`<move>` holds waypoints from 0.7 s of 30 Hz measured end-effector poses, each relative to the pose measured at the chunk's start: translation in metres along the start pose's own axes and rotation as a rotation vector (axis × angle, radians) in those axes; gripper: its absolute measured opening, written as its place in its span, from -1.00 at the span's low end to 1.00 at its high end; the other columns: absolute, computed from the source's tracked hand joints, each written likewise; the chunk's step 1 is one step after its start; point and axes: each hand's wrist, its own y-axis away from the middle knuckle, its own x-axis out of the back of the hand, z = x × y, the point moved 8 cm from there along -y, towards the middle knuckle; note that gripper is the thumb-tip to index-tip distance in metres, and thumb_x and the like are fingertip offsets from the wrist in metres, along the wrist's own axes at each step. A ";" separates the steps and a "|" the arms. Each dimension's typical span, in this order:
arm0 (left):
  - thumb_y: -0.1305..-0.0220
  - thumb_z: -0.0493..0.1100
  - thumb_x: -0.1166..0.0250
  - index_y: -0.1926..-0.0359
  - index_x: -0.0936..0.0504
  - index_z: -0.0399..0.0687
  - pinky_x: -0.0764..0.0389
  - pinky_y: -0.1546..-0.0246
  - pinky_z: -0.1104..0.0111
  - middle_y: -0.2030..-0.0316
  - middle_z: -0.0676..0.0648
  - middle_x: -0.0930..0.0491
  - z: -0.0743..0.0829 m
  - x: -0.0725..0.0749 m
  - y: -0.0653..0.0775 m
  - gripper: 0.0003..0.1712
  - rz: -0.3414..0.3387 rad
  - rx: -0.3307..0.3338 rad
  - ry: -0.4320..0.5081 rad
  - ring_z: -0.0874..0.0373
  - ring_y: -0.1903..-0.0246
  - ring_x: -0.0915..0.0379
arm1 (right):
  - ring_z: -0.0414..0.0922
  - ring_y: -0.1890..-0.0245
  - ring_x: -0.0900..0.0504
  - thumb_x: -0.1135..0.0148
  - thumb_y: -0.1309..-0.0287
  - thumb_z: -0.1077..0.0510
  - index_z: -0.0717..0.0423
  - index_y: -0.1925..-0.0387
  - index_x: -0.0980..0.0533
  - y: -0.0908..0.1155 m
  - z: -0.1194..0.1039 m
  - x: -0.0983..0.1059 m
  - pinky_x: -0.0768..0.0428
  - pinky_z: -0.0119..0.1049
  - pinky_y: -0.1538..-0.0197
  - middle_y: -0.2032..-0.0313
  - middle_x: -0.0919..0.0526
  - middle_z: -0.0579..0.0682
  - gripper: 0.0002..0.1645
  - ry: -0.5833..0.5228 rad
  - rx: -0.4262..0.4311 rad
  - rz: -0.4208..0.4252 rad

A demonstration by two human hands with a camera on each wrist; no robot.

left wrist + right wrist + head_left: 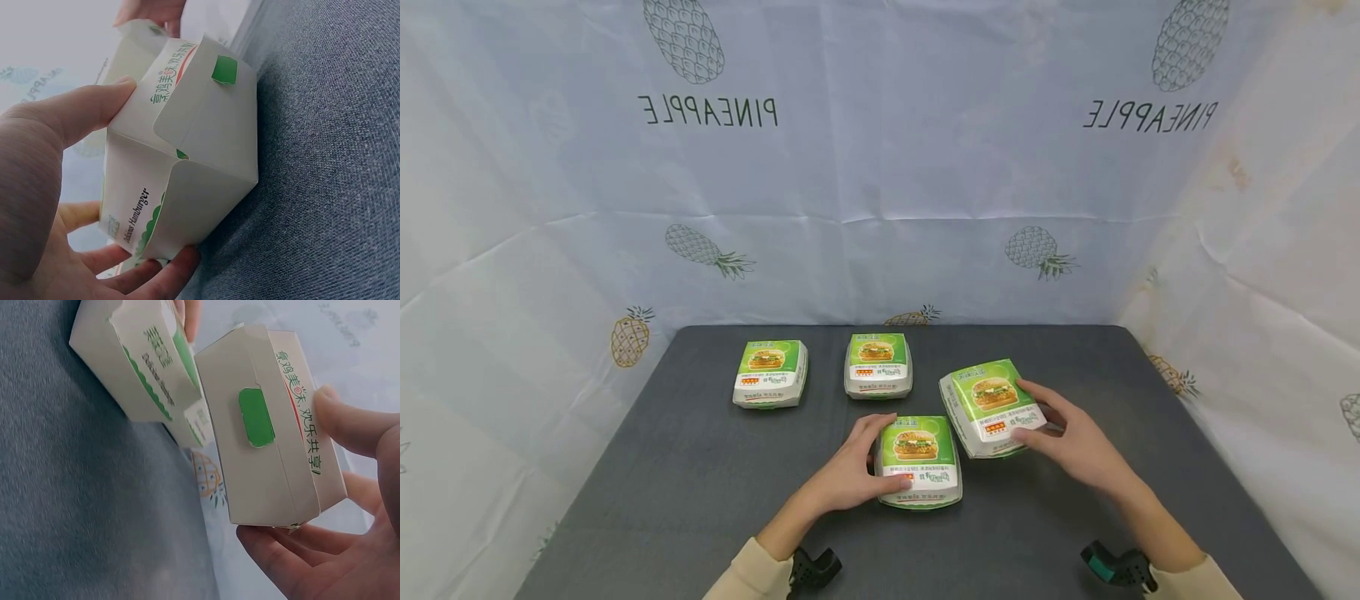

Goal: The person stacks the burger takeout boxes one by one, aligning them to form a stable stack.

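Cream sleeves [748,577] lie on the near side of the front burger box [919,458], which sits on the dark table [685,500]. The left hand [844,477] grips that box's left side, thumb and fingers clamped on it. Just beyond its far right corner, the right hand [1084,446] holds a tilted burger box [992,407], clamped between thumb and fingers. Behind the front box stands a third box [877,367]; farther left, a fourth box [770,374].
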 end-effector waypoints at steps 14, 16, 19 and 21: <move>-0.18 0.19 -0.49 -0.57 -0.14 -0.10 -0.56 -0.11 0.15 -0.45 -0.13 -0.09 0.001 0.000 0.000 0.11 -0.003 0.004 -0.003 0.02 -0.27 -0.31 | 0.19 -0.21 -0.53 -0.40 -0.30 0.06 0.10 -0.55 -0.19 0.002 -0.008 -0.022 -0.65 -0.31 0.02 -0.37 -0.34 0.30 -0.09 -0.038 0.018 -0.058; -0.18 0.18 -0.49 -0.57 -0.14 -0.10 -0.56 -0.12 0.14 -0.45 -0.14 -0.09 0.002 -0.001 0.000 0.11 -0.005 0.003 -0.002 0.02 -0.27 -0.31 | 0.21 -0.21 -0.53 -0.39 -0.30 0.08 0.10 -0.55 -0.19 0.002 -0.008 -0.024 -0.65 -0.31 0.03 -0.36 -0.34 0.30 -0.10 -0.052 0.016 -0.065; -0.19 0.18 -0.49 -0.57 -0.13 -0.11 -0.56 -0.12 0.16 -0.45 -0.14 -0.09 0.002 -0.001 0.000 0.11 -0.006 -0.002 -0.003 0.02 -0.27 -0.31 | 0.20 -0.21 -0.53 -0.39 -0.31 0.09 0.09 -0.55 -0.19 0.002 -0.009 -0.027 -0.65 -0.31 0.04 -0.36 -0.35 0.31 -0.11 -0.058 0.016 -0.069; -0.18 0.18 -0.49 -0.57 -0.13 -0.12 -0.55 -0.12 0.15 -0.46 -0.14 -0.09 0.003 0.000 0.001 0.11 -0.007 -0.005 -0.004 0.01 -0.28 -0.30 | 0.19 -0.20 -0.53 -0.38 -0.31 0.08 0.09 -0.55 -0.18 0.002 -0.010 -0.030 -0.65 -0.30 0.03 -0.35 -0.36 0.30 -0.10 -0.052 0.018 -0.067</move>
